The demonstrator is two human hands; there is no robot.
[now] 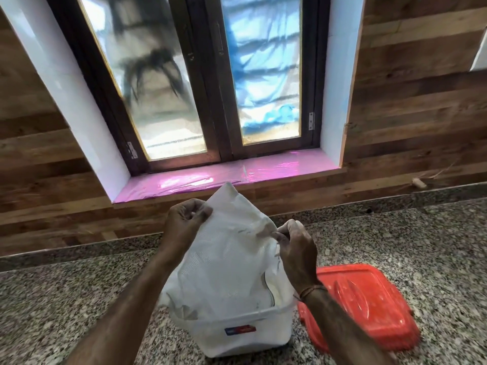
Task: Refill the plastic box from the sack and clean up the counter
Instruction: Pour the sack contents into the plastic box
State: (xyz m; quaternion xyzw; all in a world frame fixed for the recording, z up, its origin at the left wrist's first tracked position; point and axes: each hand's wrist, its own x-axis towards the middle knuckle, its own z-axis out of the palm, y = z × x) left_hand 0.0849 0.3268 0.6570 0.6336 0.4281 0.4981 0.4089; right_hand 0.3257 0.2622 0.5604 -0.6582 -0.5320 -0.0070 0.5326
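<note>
Translucent white plastic box (pixel 234 330) on speckled granite counter (pixel 66 299) | upended white woven sack (pixel 232 248) pinched by left hand (pixel 184 222) and right hand (pixel 295 246) | spillage risked if sack mouth slips off rim

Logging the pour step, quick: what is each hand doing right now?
Left hand: closed, its grip pinching the sack at the upper left edge.
Right hand: closed, pinching the sack's right edge.
</note>
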